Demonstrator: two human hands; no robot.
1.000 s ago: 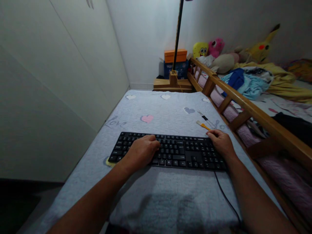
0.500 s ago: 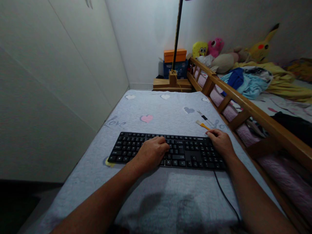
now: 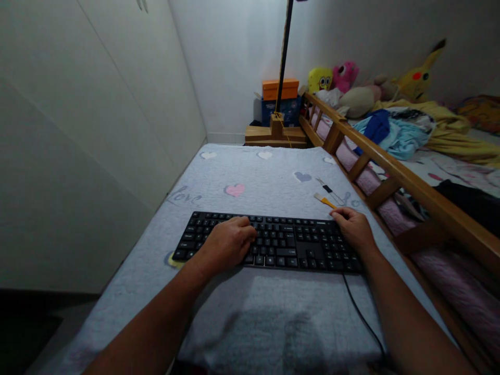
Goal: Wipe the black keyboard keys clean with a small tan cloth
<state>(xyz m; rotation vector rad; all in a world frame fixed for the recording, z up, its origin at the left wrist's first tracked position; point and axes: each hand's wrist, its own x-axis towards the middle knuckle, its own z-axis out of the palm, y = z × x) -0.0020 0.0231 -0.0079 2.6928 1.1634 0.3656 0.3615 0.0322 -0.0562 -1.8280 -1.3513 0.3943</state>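
A black full-size keyboard (image 3: 289,243) lies flat on the bed cover, its cable (image 3: 357,307) running toward me from the right side. My left hand (image 3: 231,240) rests over the left-middle keys with its fingers curled down. What those fingers hold, if anything, is hidden. At the far right end of the keyboard my right hand (image 3: 353,226) grips the back corner, thumb and fingers closed. Just beyond its fingertips lies a small brush (image 3: 325,200) with a yellow handle and pale bristles; the handle's end meets the fingers. Behind the brush are thin metal tweezers (image 3: 328,189) with a black band.
The pale patterned bed cover (image 3: 234,172) spreads under everything. A wooden rail (image 3: 390,172) runs along the right, with clothes (image 3: 394,133) and plush toys (image 3: 417,80) beyond. A white cabinet (image 3: 89,146) stands left. Boxes (image 3: 280,89) and a dark pole (image 3: 284,57) are at the back.
My left hand has slid left along the keys, uncovering some middle keys. My right hand, the keyboard and the brush stay where they were.
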